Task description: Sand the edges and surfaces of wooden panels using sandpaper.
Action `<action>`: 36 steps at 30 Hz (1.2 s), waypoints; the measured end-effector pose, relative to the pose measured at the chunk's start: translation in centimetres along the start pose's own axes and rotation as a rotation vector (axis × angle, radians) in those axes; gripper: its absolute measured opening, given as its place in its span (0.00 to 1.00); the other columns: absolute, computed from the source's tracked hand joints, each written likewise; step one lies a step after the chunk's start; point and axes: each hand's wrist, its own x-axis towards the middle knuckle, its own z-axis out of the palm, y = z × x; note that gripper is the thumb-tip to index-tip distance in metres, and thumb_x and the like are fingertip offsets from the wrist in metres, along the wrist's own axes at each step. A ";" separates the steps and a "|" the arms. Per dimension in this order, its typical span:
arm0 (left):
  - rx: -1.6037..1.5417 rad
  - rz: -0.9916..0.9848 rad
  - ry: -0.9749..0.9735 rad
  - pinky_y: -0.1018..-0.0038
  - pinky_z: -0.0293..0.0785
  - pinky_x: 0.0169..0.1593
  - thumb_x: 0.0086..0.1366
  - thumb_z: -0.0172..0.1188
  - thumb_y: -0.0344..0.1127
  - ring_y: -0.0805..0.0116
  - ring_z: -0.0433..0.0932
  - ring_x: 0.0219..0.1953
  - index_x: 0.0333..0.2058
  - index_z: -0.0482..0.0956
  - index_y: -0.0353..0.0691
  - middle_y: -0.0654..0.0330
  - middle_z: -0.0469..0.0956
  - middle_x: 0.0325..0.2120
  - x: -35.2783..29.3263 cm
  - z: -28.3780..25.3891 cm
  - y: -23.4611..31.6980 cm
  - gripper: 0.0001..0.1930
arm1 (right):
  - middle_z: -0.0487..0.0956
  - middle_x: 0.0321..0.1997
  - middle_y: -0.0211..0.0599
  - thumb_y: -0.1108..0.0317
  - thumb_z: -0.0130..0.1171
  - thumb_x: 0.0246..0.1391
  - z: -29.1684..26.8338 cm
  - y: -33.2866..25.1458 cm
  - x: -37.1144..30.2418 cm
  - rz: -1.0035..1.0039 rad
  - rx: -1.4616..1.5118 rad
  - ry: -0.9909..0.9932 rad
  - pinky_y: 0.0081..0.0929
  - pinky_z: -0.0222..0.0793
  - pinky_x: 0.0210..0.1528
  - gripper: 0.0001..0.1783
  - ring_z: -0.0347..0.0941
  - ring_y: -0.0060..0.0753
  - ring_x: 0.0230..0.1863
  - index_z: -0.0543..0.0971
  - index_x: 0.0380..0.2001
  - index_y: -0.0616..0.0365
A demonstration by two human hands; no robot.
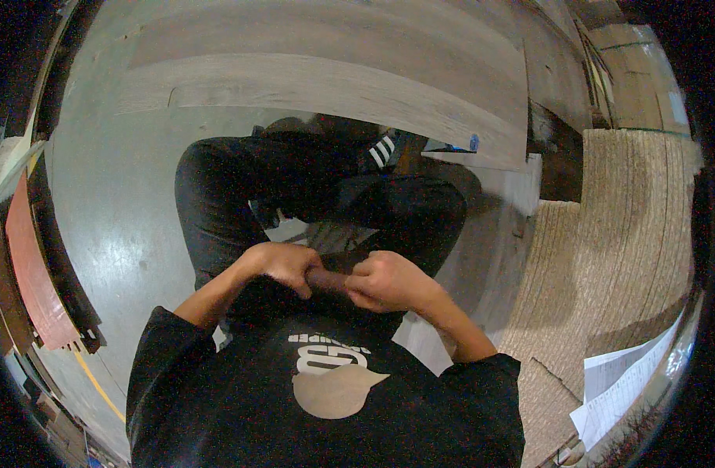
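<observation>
In front of my lap, my left hand (283, 265) and my right hand (390, 281) grip opposite ends of a short, dark brown, rounded piece (327, 281). It looks like a roll or a handle; its kind is not clear. The left fingers close around one end with the thumb toward my body. My right fist is closed on the other end. Just beyond the hands, between my bent legs (217, 179), part of a brown-grey board (334, 236) shows in shadow.
Long grey wood-look planks (334, 86) lie ahead, with a small blue thing (474, 142) on their near edge. Stacked ridged tan sheets (630, 234) stand at the right, papers (626, 382) on them. A reddish board (37, 273) lies left, past grey floor (111, 234).
</observation>
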 end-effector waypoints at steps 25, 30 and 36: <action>0.559 -0.123 0.799 0.55 0.78 0.37 0.50 0.70 0.49 0.50 0.83 0.34 0.33 0.82 0.48 0.56 0.83 0.26 0.6 0.7 1.7 0.16 | 0.70 0.12 0.32 0.73 0.52 0.59 6.6 1.8 0.0 0.441 0.662 0.591 0.25 0.58 0.17 0.18 0.66 0.19 0.14 0.72 0.14 0.63; 0.599 -0.062 0.955 0.55 0.78 0.37 0.52 0.69 0.51 0.50 0.83 0.34 0.33 0.82 0.49 0.55 0.82 0.26 1.6 0.7 0.4 0.15 | 0.77 0.18 0.28 0.60 0.50 0.65 8.2 2.3 0.3 0.834 1.171 0.636 0.26 0.64 0.18 0.20 0.68 0.22 0.16 0.79 0.20 0.58; 0.506 -0.227 0.684 0.55 0.79 0.40 0.52 0.68 0.50 0.48 0.83 0.37 0.34 0.84 0.49 0.53 0.83 0.28 0.8 -1.5 1.3 0.15 | 0.79 0.24 0.33 0.55 0.53 0.65 5.0 0.8 0.6 0.749 1.746 0.552 0.29 0.68 0.26 0.19 0.73 0.26 0.24 0.82 0.30 0.60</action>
